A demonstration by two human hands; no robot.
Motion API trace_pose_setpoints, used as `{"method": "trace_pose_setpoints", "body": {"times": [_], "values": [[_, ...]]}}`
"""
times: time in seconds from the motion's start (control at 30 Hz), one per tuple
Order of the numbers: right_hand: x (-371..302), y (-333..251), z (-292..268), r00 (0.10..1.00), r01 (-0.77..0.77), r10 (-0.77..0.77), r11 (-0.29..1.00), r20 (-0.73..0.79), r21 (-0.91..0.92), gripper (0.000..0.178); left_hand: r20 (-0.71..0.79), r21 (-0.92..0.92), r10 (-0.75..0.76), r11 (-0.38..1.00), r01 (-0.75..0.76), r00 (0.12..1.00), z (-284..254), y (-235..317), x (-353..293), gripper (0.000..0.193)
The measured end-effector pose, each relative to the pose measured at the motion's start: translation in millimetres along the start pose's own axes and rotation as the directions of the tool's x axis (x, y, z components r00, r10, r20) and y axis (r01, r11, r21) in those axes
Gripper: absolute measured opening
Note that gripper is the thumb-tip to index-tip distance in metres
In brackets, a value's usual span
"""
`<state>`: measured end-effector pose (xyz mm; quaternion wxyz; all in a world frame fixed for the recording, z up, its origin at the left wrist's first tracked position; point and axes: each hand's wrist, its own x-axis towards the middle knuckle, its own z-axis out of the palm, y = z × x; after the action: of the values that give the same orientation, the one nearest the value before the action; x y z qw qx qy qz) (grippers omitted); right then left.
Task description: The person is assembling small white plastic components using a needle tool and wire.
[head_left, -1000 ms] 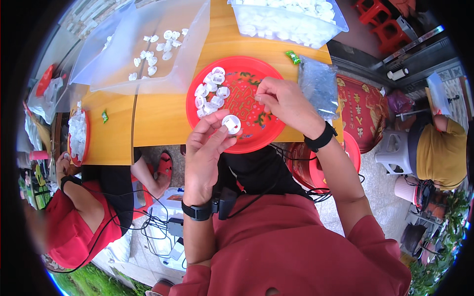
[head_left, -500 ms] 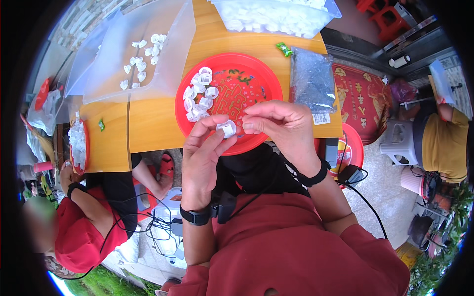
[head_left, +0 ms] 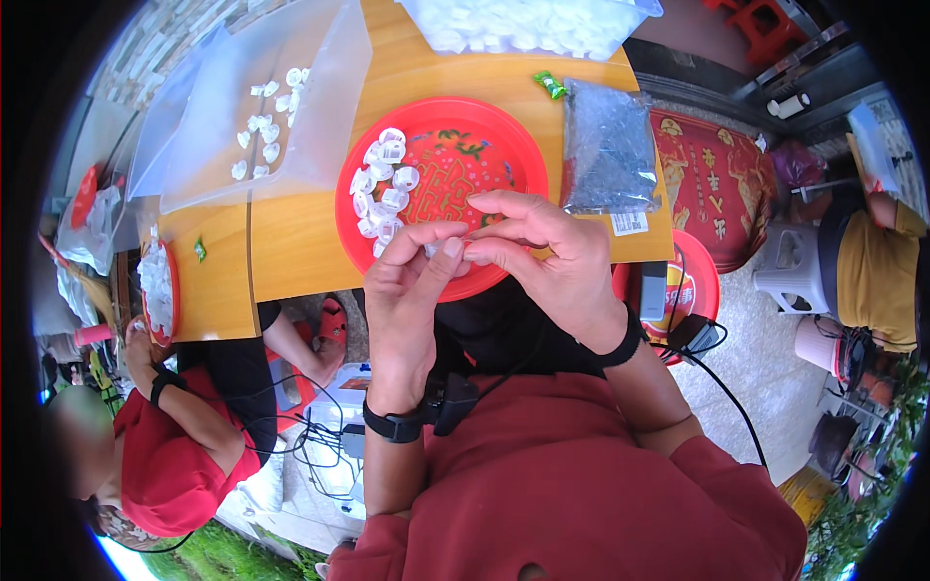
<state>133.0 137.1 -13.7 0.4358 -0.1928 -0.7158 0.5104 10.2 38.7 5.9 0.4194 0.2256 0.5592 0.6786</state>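
Note:
My left hand [head_left: 402, 300] pinches a small round white plastic part [head_left: 432, 249] between thumb and fingers, over the near side of a red plate [head_left: 526, 145]. Most of that part is hidden behind the fingers. My right hand [head_left: 567, 266] has thumb and index finger pressed together against the part's right side. Whatever is between those fingertips is too small or too covered to make out. On the plate's left half lies a cluster of similar white plastic parts [head_left: 389, 199]; printed flowers show on the rest.
A translucent bin [head_left: 325, 145] at the far left contains several white parts. Another bin [head_left: 639, 21], full of white pieces, stands at the back. Right of the plate lie a bag of dark small pieces [head_left: 610, 145] and a green-wrapped sweet [head_left: 549, 84]. A co-worker [head_left: 184, 445] sits at left.
My right hand has moved left and its fingertips now meet the white part in my left hand. That part has turned and is more covered. The whole view has shifted slightly.

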Motion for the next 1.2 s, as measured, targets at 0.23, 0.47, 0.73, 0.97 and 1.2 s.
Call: {"method": "trace_pose_setpoints", "body": {"times": [0.23,0.47,0.73,0.97,1.2], "values": [[2.5,-14.4,-7.5,0.942,-0.336,0.317,0.884,0.110,0.325,0.034,0.119,0.002,0.012,1.000,-0.012,0.993,-4.3,-4.7,-0.9,0.013],[0.4,-3.8,-12.7,0.988,0.139,-0.127,0.977,0.086,-0.160,0.018,0.088,-0.006,-0.096,0.995,0.097,0.991,-8.7,-1.3,-0.8,0.014],[-0.8,-2.9,-9.8,0.985,0.170,-0.161,0.967,0.059,-0.188,0.012,0.102,-0.031,-0.119,0.992,0.123,0.988,-4.2,4.4,-1.6,0.017],[-3.3,-10.3,-14.4,0.998,0.028,-0.033,0.995,-0.055,-0.099,0.010,0.047,0.077,0.038,0.996,-0.041,0.998,-0.2,-0.4,-3.8,0.031],[-7.2,-16.9,-11.0,0.995,0.005,-0.015,0.995,-0.100,-0.096,0.011,0.061,0.091,0.028,0.995,-0.034,0.998,-1.6,4.2,-5.1,0.041]]}}
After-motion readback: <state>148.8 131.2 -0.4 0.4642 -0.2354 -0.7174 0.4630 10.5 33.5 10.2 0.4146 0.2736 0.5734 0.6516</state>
